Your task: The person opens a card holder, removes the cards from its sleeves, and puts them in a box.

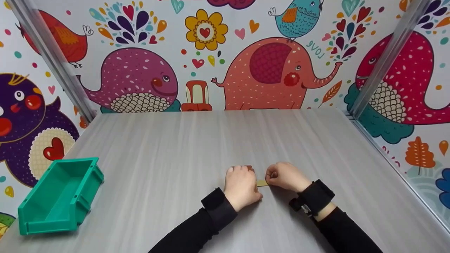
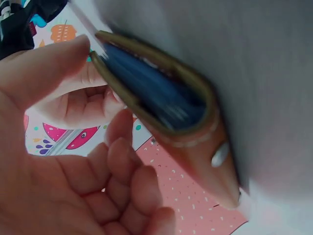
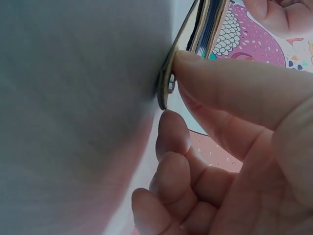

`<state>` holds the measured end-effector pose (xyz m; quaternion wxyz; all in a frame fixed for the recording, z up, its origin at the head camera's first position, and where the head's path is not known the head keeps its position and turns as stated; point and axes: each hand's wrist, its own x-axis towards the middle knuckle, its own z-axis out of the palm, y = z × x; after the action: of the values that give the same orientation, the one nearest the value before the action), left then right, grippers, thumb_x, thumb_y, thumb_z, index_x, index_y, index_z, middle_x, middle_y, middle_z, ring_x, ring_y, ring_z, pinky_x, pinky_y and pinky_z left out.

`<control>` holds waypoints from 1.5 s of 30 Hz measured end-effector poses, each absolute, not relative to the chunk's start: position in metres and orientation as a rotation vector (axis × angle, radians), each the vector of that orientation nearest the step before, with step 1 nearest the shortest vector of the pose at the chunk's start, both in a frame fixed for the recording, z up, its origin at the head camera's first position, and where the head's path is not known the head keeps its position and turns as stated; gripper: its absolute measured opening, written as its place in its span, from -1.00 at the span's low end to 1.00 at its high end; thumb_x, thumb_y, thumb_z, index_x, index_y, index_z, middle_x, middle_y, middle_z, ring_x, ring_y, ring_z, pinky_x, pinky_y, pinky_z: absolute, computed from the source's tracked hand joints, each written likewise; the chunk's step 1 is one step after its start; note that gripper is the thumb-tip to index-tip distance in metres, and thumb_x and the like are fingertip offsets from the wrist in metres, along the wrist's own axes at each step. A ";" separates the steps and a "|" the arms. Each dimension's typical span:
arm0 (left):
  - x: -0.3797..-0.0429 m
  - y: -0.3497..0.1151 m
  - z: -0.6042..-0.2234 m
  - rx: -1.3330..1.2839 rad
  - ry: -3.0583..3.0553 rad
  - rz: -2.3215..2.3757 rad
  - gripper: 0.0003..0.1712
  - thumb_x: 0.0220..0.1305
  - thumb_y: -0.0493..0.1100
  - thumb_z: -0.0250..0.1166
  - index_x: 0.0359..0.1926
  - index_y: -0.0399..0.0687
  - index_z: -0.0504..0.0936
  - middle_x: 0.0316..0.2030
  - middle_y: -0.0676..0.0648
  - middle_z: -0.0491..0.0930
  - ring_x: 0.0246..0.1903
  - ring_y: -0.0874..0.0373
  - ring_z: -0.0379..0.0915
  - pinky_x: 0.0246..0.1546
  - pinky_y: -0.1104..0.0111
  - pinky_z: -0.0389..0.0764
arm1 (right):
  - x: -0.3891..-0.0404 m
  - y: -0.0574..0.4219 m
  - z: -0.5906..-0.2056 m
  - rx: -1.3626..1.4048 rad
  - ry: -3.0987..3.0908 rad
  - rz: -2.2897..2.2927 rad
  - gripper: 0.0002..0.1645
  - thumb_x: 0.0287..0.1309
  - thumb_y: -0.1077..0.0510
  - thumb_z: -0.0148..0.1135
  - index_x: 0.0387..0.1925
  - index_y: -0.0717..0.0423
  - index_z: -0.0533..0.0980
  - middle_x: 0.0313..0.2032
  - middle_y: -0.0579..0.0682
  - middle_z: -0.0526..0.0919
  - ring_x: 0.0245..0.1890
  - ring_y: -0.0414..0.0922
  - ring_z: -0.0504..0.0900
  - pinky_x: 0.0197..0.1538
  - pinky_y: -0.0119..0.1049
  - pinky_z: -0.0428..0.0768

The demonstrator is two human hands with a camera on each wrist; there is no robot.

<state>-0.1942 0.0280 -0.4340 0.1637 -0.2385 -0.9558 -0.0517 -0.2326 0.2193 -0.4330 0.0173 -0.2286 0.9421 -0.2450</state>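
Observation:
A brown leather card wallet [image 2: 195, 156] stands on the table under my left hand [image 1: 242, 184]. Its open edge shows blue sleeves [image 2: 156, 90] inside, and a silver stud sits on the outside. My left thumb and curled fingers hold the wallet, with the thumb tip at its rim in the left wrist view. To the right extends the wallet's tan strap [image 1: 262, 183], which bears a metal snap [image 3: 171, 83]. My right hand [image 1: 286, 176] pinches this strap between thumb and index finger; the other fingers are curled below it.
A green plastic bin [image 1: 58, 196] stands at the table's left edge. Printed walls with cartoon animals rise behind the pale wood-grain table [image 1: 211, 140] and at both sides. Metal posts [image 1: 383, 66] stand at the back corners.

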 end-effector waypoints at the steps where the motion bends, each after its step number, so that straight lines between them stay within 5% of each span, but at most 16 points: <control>1: -0.194 0.028 -0.434 -0.681 -2.722 -0.141 -0.46 -0.21 0.34 0.52 -0.49 0.05 0.57 -0.39 0.01 0.53 -0.36 0.07 0.45 -0.33 0.24 0.33 | -0.233 0.219 -0.433 -0.706 2.928 -0.759 -0.84 -0.06 0.31 0.30 -0.56 -0.02 0.58 -0.58 -0.22 0.48 -0.55 -0.25 0.36 -0.34 -0.29 0.36; 8: -0.193 0.028 -0.435 -0.684 -2.698 -0.157 -0.52 -0.20 0.26 0.51 -0.47 0.03 0.60 -0.32 -0.01 0.58 -0.34 0.06 0.46 -0.33 0.24 0.32 | -0.233 0.219 -0.433 -0.721 2.934 -0.759 -0.82 -0.07 0.31 0.33 -0.57 -0.03 0.58 -0.59 -0.23 0.48 -0.55 -0.25 0.36 -0.35 -0.29 0.36; 18: -0.188 0.024 -0.431 -0.685 -2.592 -0.178 -0.59 -0.19 0.17 0.50 -0.62 0.07 0.49 -0.49 0.01 0.48 -0.45 0.06 0.41 -0.42 0.26 0.28 | -0.231 0.219 -0.433 -0.750 2.929 -0.752 -0.82 -0.03 0.30 0.35 -0.57 -0.04 0.59 -0.60 -0.25 0.47 -0.58 -0.28 0.33 -0.39 -0.30 0.35; 33: -0.182 0.003 -0.409 -0.706 -2.584 -0.350 -0.73 -0.12 -0.05 0.39 -0.39 -0.07 0.56 -0.50 0.03 0.49 -0.49 0.11 0.37 -0.49 0.33 0.26 | -0.233 0.218 -0.432 -0.720 2.945 -0.731 -0.81 -0.11 0.31 0.36 -0.58 -0.05 0.59 -0.59 -0.24 0.49 -0.56 -0.26 0.37 -0.37 -0.28 0.38; 45: -0.181 -0.023 -0.396 -0.656 -2.667 -0.543 -0.78 -0.18 -0.14 0.34 -0.45 -0.02 0.49 -0.55 0.09 0.40 -0.53 0.14 0.28 -0.47 0.29 0.30 | -0.232 0.218 -0.433 -0.721 2.961 -0.714 -0.81 -0.10 0.32 0.36 -0.58 -0.04 0.57 -0.59 -0.24 0.48 -0.54 -0.24 0.36 -0.37 -0.26 0.37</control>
<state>-0.1811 -0.0230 -0.3958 0.1703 -0.2309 -0.9387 -0.1911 -0.2321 0.2178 -0.4331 0.0055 -0.2304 0.9459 -0.2282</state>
